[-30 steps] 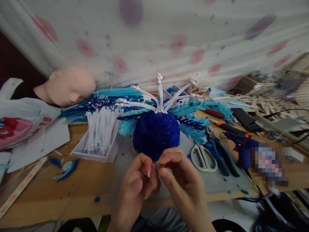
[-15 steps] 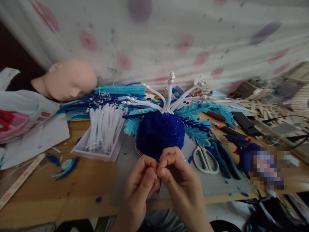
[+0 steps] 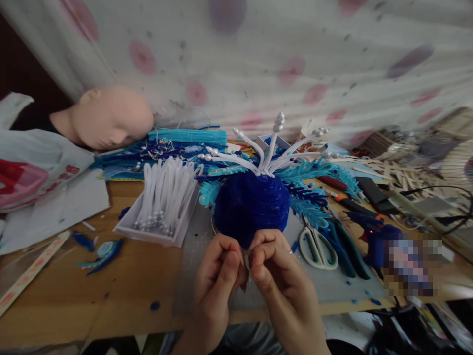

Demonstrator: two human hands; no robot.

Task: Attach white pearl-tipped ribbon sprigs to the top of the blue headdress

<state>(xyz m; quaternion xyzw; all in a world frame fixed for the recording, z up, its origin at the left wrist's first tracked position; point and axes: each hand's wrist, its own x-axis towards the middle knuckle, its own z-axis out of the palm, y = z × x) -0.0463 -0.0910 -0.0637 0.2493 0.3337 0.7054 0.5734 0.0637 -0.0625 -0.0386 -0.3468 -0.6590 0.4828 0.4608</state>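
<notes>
Just in front of a dark blue domed headpiece (image 3: 253, 207), my left hand (image 3: 218, 281) and my right hand (image 3: 283, 283) are close together, a narrow gap between their fingertips. Thumb and fingers are pressed together on each. Something thin and pale shows faintly between them, too small to name. White stems with pearly tips (image 3: 272, 145) rise from the headpiece, and turquoise feather-like pieces (image 3: 310, 212) spread from its sides. Left of it, a white box (image 3: 150, 237) holds many white pearl-tipped loops (image 3: 168, 197).
White-handled scissors (image 3: 318, 251), pliers (image 3: 349, 249) and a blue glue gun (image 3: 373, 234) lie on the right. A mannequin head (image 3: 113, 118) rests on its side at back left, behind a plastic bag (image 3: 44, 167). Blue ornaments (image 3: 105, 251) and a ruler (image 3: 35, 271) lie at left.
My hands have drawn slightly apart, opening a small gap between the fingertips. The whole view has shifted a little, so the table things appear further right.
</notes>
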